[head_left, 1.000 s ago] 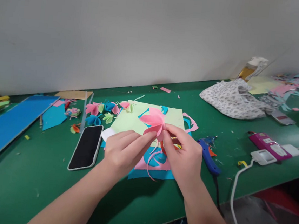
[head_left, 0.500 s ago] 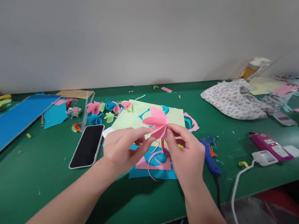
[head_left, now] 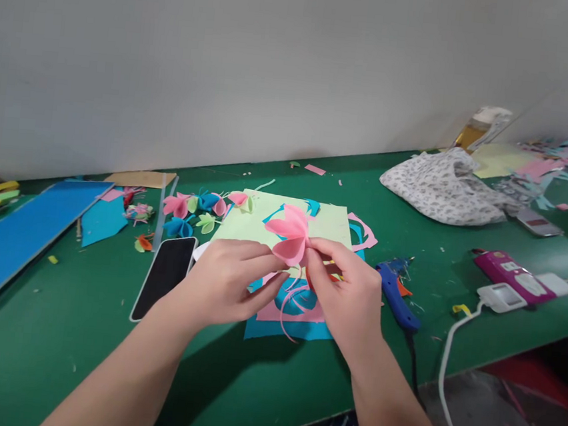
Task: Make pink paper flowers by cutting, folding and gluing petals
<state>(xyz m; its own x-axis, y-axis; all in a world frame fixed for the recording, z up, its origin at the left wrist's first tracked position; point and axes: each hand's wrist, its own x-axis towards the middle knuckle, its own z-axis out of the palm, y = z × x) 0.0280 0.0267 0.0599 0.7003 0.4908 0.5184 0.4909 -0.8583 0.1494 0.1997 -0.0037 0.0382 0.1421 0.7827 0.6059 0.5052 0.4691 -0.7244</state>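
Note:
My right hand pinches a pink paper flower by its base, thumb and forefinger closed on it. Folded petals fan out to the left, over a pile of paper. My left hand is just below and left of the flower, its fingers stretched toward the lowest petal and its thumb apart from them. Whether those fingertips touch the petal I cannot tell. Under the hands lie a pale green sheet and blue paper with pink cut-outs. Something red, partly hidden, shows behind my right fingers.
Finished paper flowers cluster left of the sheet, near a phone. A blue glue gun with its cord lies to the right. Farther right are a magenta device, a white cable and a patterned cloth bag. A blue board lies left.
The flower has turned and shifted slightly left in my right hand. My left fingers have loosened from its petals, and the thumb has dropped away.

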